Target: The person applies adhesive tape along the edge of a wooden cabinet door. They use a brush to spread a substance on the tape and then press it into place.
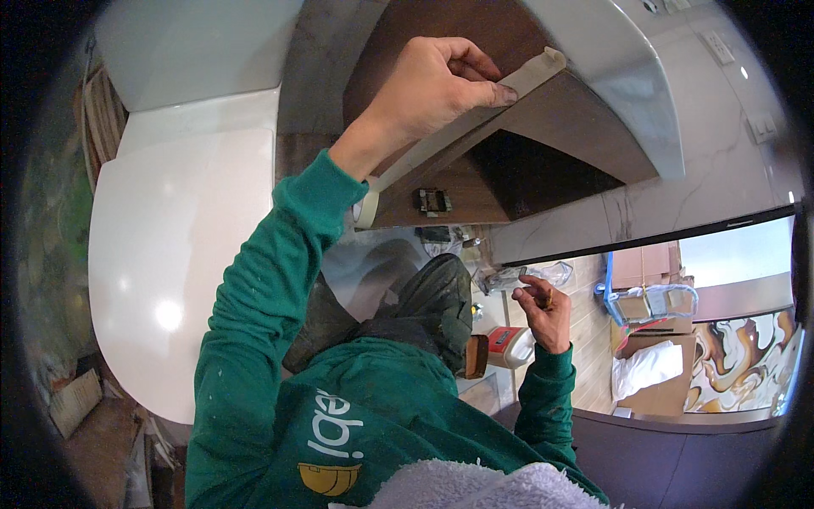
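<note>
A strip of pale masking tape point(543, 71) runs along the edge of a brown wooden cabinet point(577, 119) beneath a white basin point(632, 59). My left hand point(441, 85) is at the strip, its thumb pressed on the tape and its fingers curled. The tape's roll point(366, 209) hangs at the strip's lower left end, near my left wrist. My right hand point(545, 316) is raised away from the cabinet, fingers loosely bent and apart, with nothing visible in it. A small dark fitting point(433, 200) sits on the cabinet's wood, by its dark opening.
A white toilet point(178, 246) with its lid down stands close at my left. Below my right hand is a white jug with a red label point(510, 347). Farther right are a blue-framed cart point(649, 301), cardboard and a white cloth point(649, 371). Marbled tiles point(585, 222) cover the wall.
</note>
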The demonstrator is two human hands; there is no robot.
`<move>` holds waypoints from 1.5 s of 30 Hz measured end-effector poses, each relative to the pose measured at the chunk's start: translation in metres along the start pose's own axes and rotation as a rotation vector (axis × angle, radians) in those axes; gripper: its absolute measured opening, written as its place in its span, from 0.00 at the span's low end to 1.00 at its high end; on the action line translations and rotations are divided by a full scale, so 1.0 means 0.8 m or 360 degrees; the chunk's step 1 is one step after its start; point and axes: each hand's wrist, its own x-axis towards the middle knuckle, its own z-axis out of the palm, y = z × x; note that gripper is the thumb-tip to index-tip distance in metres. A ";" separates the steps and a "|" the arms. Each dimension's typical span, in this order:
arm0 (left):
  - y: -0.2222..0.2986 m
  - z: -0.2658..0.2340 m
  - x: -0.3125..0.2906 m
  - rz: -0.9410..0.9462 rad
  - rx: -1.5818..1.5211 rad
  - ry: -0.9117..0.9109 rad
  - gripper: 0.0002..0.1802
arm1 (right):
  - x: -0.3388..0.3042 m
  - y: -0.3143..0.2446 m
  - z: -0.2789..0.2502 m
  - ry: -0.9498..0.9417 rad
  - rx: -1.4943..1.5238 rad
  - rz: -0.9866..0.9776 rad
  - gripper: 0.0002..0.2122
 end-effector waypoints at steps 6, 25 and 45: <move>0.008 0.002 -0.005 0.0066 0.0147 0.0164 0.18 | -0.002 -0.009 0.000 -0.0026 0.0000 0.0034 0.14; -0.021 0.005 -0.014 0.0119 0.0071 0.0206 0.24 | -0.002 0.007 0.002 0.0004 0.0071 0.0001 0.14; -0.131 -0.039 -0.092 -0.0427 -0.0037 -0.0254 0.14 | -0.001 0.034 0.025 -0.0070 0.0233 0.0137 0.14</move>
